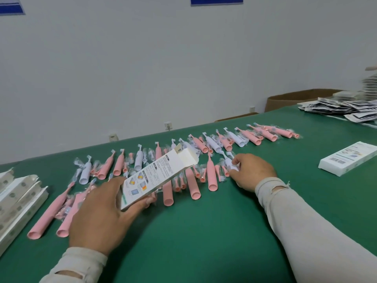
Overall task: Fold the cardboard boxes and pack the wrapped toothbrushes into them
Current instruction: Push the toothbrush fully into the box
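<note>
My left hand [102, 213] grips a white printed cardboard box [161, 174] by its near end; the box is folded into shape, tilted up, and its far end flap stands open. My right hand [252, 171] reaches into the row of wrapped toothbrushes [191, 176] and pinches a white wrapped toothbrush [229, 161] lying on the green table [204, 231]. Several pink and white toothbrushes in clear wrap stretch in a long diagonal line across the table.
Flat unfolded white boxes [18, 197] are stacked at the left edge. A closed white box [348, 158] lies at the right. A pile of black-and-white leaflets [342, 107] sits at the far right, with a brown carton [295, 99] behind the table.
</note>
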